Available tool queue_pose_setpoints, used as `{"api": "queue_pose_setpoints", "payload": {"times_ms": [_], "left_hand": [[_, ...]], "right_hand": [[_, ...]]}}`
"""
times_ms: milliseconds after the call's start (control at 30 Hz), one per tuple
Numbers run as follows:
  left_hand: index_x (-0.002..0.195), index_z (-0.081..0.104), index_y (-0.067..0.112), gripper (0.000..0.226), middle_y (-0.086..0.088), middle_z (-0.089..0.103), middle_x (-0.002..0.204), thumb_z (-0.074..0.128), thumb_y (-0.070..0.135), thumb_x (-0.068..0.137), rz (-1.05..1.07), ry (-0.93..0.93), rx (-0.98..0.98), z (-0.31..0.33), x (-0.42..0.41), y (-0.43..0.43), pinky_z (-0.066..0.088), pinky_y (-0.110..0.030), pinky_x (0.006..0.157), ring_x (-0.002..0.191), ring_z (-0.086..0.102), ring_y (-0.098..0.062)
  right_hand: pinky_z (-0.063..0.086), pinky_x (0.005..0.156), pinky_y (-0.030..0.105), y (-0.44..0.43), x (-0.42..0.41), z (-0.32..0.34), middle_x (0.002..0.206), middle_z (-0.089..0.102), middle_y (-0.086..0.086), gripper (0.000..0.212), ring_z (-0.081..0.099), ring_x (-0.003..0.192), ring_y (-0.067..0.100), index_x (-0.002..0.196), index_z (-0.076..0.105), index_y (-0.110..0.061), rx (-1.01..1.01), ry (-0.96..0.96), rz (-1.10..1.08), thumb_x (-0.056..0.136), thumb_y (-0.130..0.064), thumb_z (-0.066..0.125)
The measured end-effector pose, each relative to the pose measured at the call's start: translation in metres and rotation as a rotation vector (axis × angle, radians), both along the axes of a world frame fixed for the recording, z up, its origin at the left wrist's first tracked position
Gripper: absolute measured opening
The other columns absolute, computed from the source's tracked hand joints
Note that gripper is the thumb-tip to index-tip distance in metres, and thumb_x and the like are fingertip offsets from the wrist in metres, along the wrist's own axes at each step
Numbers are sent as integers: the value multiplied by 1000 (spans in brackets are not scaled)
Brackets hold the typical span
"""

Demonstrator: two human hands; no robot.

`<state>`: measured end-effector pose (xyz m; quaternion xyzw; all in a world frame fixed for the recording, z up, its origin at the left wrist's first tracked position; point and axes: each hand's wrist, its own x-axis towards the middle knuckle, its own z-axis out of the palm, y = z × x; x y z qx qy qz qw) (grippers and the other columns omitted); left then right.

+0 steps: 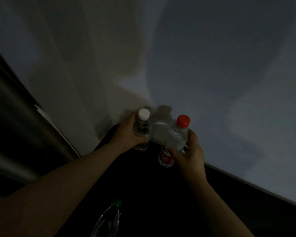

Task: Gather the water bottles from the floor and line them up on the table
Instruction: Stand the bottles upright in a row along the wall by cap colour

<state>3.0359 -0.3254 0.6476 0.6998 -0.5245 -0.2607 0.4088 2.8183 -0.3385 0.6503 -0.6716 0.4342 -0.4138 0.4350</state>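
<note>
The left hand (pixel 126 134) grips the white-cap bottle (pixel 142 129) and the right hand (pixel 191 154) grips the red-cap bottle (pixel 178 135), both straight up, side by side over the far corner of the dark surface (pixel 143 185), while the green-cap bottle (pixel 108 219) sits nearer, on the left side.

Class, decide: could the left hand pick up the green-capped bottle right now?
Probably not yet. The left hand grips the white-capped bottle, so it is full. The green-capped bottle itself lies uncovered near the left forearm.
</note>
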Motion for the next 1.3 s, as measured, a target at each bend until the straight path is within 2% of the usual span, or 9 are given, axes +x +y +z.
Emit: {"api": "queue_pose_setpoints", "payload": {"times_ms": [167, 300, 367, 467, 667, 767, 933, 1200, 1300], "left_hand": [[129, 45, 17, 74, 8, 56, 112, 83, 17, 65, 9, -1, -1, 0, 2, -1, 42, -22, 84, 102, 57, -11], [122, 47, 20, 65, 12, 56, 103, 81, 14, 68, 4, -13, -10, 4, 0, 0, 39, -2, 74, 98, 56, -9], [122, 47, 18, 63, 7, 58, 107, 80, 13, 70, -10, -17, -13, 6, -1, 1, 42, -11, 80, 100, 56, -12], [129, 46, 12, 68, 1, 58, 117, 80, 11, 71, -15, -22, -9, 11, -2, 3, 42, -20, 85, 105, 55, -14], [118, 52, 3, 52, -6, 61, 103, 76, 2, 72, -10, -42, -28, 16, -5, 4, 37, 3, 68, 93, 56, -13], [123, 50, 8, 59, -4, 62, 114, 78, 10, 71, -8, -50, -16, 16, -5, 4, 41, -12, 80, 101, 58, -15], [125, 50, 11, 67, 1, 61, 113, 82, 13, 66, 10, -48, -16, 12, -3, 6, 34, 7, 70, 97, 55, -7], [131, 44, 8, 70, -5, 59, 123, 80, 9, 70, 15, -5, -13, 15, -9, 7, 38, -10, 84, 107, 56, -12], [131, 43, 8, 68, -7, 59, 124, 78, 10, 72, 36, 7, -5, 18, -14, 10, 45, -25, 96, 112, 58, -19]], "right_hand": [[46, 71, 1, -15, 19, -4, 102, 59, -39, 55, 59, 95, -15, 121, 45, -41, -19, -20, 4, 79, -22, 74], [47, 77, 4, -21, 28, -10, 103, 60, -34, 56, 59, 97, -14, 127, 47, -32, -30, -26, 14, 79, -19, 74], [46, 78, 3, -21, 31, -13, 106, 59, -31, 57, 58, 98, -13, 129, 47, -28, -28, -36, 28, 79, -18, 74], [46, 77, 3, -22, 34, -16, 106, 60, -28, 55, 59, 98, -13, 126, 47, -31, -30, -31, 34, 80, -15, 73], [45, 73, 2, -26, 39, -15, 98, 59, -37, 50, 58, 93, -16, 116, 45, -45, -45, 13, 20, 82, -18, 71], [44, 70, 0, -24, 41, -23, 99, 60, -32, 51, 58, 90, -18, 120, 47, -39, -24, 15, -18, 80, -20, 73], [47, 65, 4, -16, 46, -40, 103, 60, -23, 56, 59, 91, -12, 117, 46, -40, 8, -3, -145, 74, -28, 79], [44, 58, 1, -14, 54, -36, 104, 58, -21, 53, 57, 87, -16, 108, 40, -55, 36, 28, -194, 74, -37, 76], [49, 68, 9, -12, 52, -29, 113, 57, -16, 60, 58, 96, -8, 113, 41, -55, 45, 53, -161, 72, -32, 78]]}}
